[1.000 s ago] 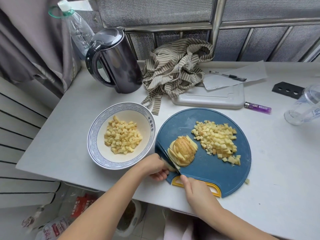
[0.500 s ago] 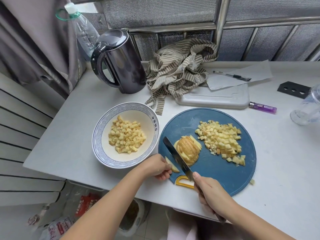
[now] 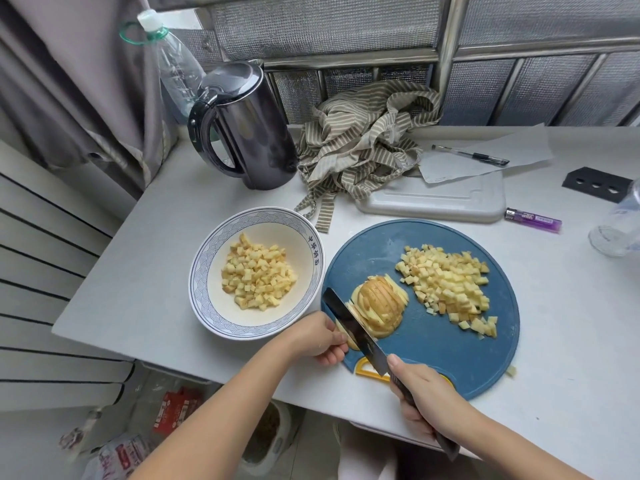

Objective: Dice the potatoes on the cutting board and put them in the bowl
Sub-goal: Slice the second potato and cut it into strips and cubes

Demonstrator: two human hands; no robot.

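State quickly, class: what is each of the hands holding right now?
Left hand: pinches a potato slice.
Right hand: grips the knife, blade beside the sliced potato.

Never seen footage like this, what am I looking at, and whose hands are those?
No machine here: a person's two bare hands, filmed by one camera worn on their head, looking down. The right hand grips a knife, its blade at a sliced potato half on a round blue cutting board, beside a pile of diced potato. The left hand curls by a loose slice; whether it grips is unclear. A bowl of dice, a kettle and a lighter sit on the table.
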